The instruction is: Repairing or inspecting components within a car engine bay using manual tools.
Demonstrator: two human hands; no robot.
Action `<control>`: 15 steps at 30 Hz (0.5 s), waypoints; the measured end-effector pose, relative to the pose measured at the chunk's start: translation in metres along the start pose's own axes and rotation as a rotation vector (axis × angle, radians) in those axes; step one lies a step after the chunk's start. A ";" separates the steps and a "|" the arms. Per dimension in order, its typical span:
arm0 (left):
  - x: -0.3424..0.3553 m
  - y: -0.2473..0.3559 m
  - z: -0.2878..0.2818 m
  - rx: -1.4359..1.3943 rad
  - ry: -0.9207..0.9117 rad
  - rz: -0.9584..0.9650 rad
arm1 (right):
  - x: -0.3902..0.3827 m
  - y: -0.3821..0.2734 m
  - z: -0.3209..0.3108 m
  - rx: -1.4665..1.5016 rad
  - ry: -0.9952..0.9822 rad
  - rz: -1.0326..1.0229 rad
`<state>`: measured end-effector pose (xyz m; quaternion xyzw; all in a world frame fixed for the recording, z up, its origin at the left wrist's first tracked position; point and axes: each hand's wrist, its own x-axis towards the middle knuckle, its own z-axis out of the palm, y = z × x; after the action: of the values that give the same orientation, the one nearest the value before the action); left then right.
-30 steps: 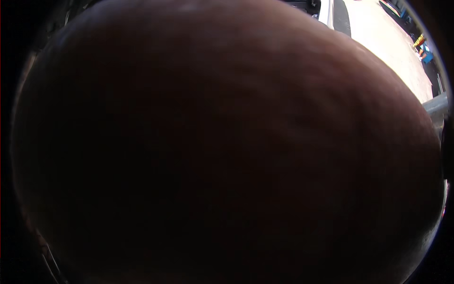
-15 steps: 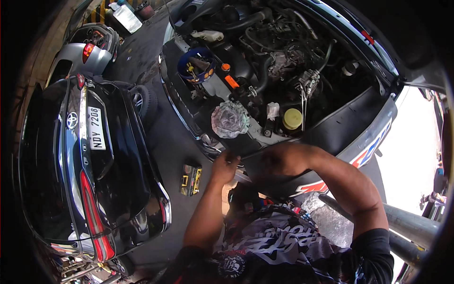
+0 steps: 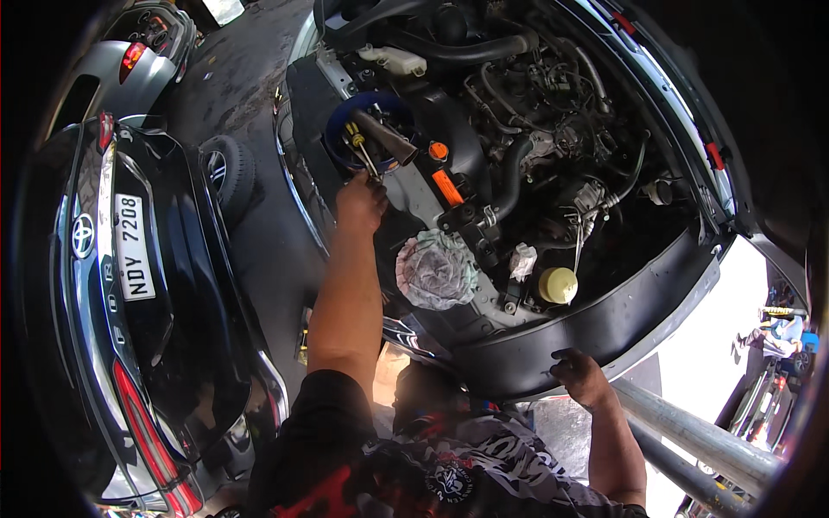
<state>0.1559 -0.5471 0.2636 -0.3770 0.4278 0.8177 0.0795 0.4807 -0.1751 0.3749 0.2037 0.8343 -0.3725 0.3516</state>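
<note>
My left hand (image 3: 361, 204) reaches to the near rim of a round blue bowl (image 3: 335, 148) of tools on the car's front panel. Its fingers are closed at the lower end of a metal shaft, which seems to belong to a yellow-handled screwdriver (image 3: 355, 135); the fingertips are partly hidden. A dark tube-shaped piece (image 3: 384, 138) lies across the bowl. My right hand (image 3: 583, 378) hovers by the outer edge of the black fender (image 3: 553, 332), fingers loosely bent and apart, with nothing visible in it. A crumpled, stained cloth (image 3: 436, 269) rests on the front panel between the hands.
The open engine bay has hoses, an orange cap (image 3: 439, 152), a pale yellow round cap (image 3: 558, 285) and a small crumpled white wad (image 3: 522, 261). A black car (image 3: 190, 302) stands at left, with a loose wheel (image 3: 228, 175) beyond it. A metal pipe (image 3: 699, 423) runs at lower right.
My left hand has gone from the front corner of the car forward to the blue bowl. My right hand has drawn back to the right. The view has shifted too.
</note>
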 end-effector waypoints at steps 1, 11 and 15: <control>0.003 0.001 0.000 0.046 0.005 0.022 | 0.002 -0.003 -0.001 0.043 0.003 0.025; 0.001 0.009 -0.012 0.397 0.111 0.243 | 0.035 -0.023 -0.012 -0.028 0.292 -0.039; -0.001 0.032 0.006 1.006 0.370 0.796 | 0.047 -0.025 -0.022 -0.069 0.180 -0.131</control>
<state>0.1394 -0.5620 0.2868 -0.2413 0.8702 0.4073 -0.1366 0.4243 -0.1709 0.3624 0.1693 0.8864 -0.3460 0.2567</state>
